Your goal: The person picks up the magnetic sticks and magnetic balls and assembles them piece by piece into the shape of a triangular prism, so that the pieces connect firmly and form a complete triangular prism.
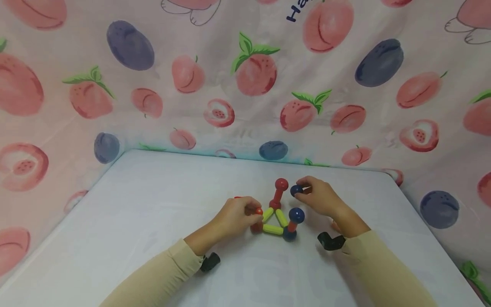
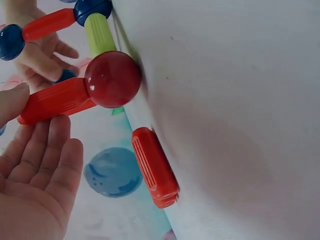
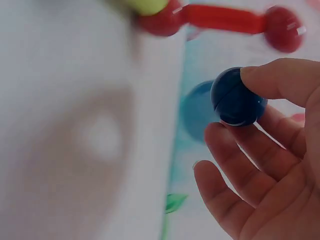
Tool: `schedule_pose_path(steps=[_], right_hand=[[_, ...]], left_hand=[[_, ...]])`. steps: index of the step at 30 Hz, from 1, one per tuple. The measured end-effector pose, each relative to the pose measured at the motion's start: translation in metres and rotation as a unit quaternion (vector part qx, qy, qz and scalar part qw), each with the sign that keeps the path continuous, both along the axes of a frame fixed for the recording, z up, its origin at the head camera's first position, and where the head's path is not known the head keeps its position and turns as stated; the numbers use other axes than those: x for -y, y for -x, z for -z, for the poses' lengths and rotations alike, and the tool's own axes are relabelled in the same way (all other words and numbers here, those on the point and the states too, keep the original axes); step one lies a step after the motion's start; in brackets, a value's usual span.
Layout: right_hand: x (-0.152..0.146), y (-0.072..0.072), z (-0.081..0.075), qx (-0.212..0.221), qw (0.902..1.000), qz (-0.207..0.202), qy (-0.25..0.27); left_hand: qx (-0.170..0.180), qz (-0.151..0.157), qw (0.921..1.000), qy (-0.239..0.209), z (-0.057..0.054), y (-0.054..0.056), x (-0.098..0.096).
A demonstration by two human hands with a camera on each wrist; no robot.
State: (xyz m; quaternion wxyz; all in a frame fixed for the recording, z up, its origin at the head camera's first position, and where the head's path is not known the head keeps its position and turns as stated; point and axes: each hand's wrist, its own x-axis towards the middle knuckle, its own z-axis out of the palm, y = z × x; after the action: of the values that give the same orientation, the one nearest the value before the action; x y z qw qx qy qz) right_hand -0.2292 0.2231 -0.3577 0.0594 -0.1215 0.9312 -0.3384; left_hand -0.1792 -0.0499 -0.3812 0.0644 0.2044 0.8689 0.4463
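On the table stands a triangle of yellow-green rods with balls at its corners. At the far corner a red rod rises to a red ball; at the near right corner another red rod carries a blue ball. My left hand pinches an upright red rod between thumb and fingers; the rod's lower end meets the left corner's dark red ball. To the right of the far post, my right hand holds a loose blue ball by thumb and fingertips, above the table.
A loose red rod lies on the white table beyond the left hand, mostly hidden in the head view. Black wrist pieces show at both cuffs. Behind the table hangs a fruit-print cloth.
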Motion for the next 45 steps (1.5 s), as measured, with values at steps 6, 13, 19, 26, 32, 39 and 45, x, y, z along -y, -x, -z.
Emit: schedule_pose_path(steps=[6,13,19,26,32,39,45], right_hand=[[0.006,-0.013,-0.022,-0.031,0.9989,-0.023,0.029],[0.016,-0.028,-0.037,-0.026,0.997,-0.047,0.057],[0.03,-0.042,-0.045,-0.022,0.9937,-0.081,0.074],[0.049,-0.05,-0.041,-0.059,0.9875,-0.135,0.056],[0.059,-0.053,-0.036,-0.084,0.9856,-0.142,0.039],[0.065,-0.055,-0.033,-0.091,0.9854,-0.142,0.025],[0.069,-0.056,-0.032,-0.108,0.9839,-0.142,-0.002]], left_hand=[[-0.027,0.009,0.9995,-0.012,-0.005,0.001,0.0],[-0.037,0.008,0.9991,-0.018,-0.006,0.001,0.0],[-0.033,0.006,0.9992,-0.022,-0.007,0.0,0.001],[-0.043,0.002,0.9989,-0.021,-0.006,0.001,0.001],[-0.051,0.001,0.9985,-0.022,-0.005,0.0,0.0],[-0.062,0.013,0.9976,-0.028,-0.004,0.0,-0.001],[-0.062,0.013,0.9976,-0.028,-0.004,-0.001,-0.001]])
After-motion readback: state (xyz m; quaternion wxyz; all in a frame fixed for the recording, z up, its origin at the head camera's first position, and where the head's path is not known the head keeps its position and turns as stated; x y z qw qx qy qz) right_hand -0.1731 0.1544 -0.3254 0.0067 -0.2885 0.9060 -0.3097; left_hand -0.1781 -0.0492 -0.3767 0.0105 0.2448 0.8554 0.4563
